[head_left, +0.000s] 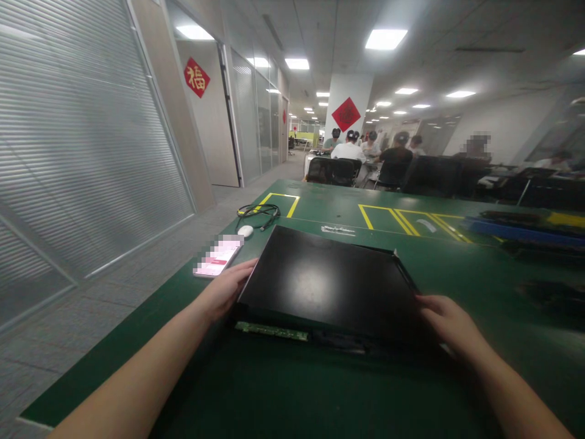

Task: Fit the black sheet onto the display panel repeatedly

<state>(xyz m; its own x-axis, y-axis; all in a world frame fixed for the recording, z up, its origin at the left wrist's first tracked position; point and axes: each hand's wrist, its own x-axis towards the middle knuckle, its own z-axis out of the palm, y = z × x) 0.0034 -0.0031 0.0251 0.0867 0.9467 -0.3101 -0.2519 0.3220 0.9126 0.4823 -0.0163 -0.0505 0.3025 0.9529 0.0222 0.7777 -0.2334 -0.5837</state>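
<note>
Head view: we look forward and down over an open office lit by ceiling lamps; several people sit on chairs well ahead of us.
Glass wall: our left, slatted blinds across it; a door further along carries a red diamond sign. Second red diamond on a white pillar ahead.
Green table: spreads out in front of us, yellow tape marking outlines toward the far side.
Black flat panel: over the table, between our two hands, glossy face up, glare near its middle. Can't tell if its underside touches the tabletop.
Blue tray: far right of the table, blurred, dark stuff along it, contents not readable.
Left hand: gripping the panel's left edge, fingers laid along the side, tips partly hidden.
Right hand: gripping the panel's right edge, thumb at the rim, other fingers mostly hidden below.
Phone: flat, just left of our left hand, screen lit pinkish, partly pixelated.
Black cable: loosely coiled, beyond the phone.
Green circuit strip: along the panel's near edge, left half.
White rounded object: between phone and cable; too small to identify.
</note>
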